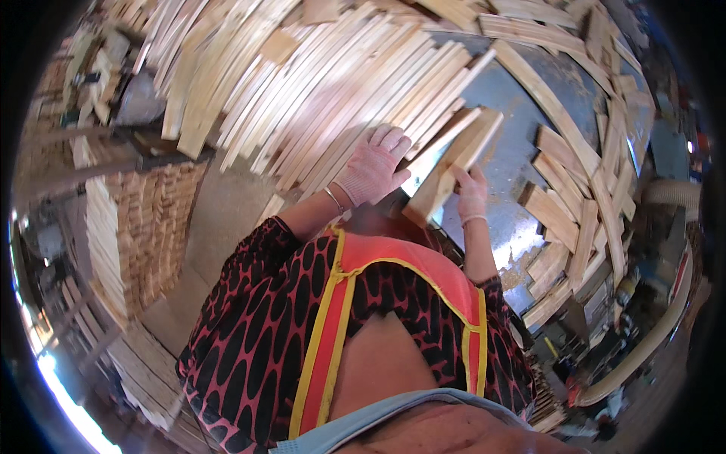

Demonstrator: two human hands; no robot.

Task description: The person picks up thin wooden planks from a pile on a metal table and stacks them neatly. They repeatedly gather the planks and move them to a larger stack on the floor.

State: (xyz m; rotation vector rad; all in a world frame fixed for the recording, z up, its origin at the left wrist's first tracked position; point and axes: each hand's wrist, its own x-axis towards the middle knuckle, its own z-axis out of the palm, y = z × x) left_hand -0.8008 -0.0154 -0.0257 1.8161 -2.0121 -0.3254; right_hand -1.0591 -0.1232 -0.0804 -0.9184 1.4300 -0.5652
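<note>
My right hand (472, 192), in a pale glove, grips the near right side of a short wooden board (454, 164). The board is tilted on edge above the metal tabletop (510, 170). My left hand (377, 163), gloved in the same way, lies palm down at the near right end of a row of wooden strips (340, 96). Its thumb points towards the board but does not clearly touch it. The strips lie side by side, slanting away from me. The fingertips of my right hand are partly hidden by the board.
Loose wood offcuts (558, 198) lie heaped along the table's right side, with a long plank (553, 102) across them. A tall stack of wood pieces (153, 227) stands at left. At lower right runs a ribbed hose (641, 363). Sawdust (513, 278) dots the metal.
</note>
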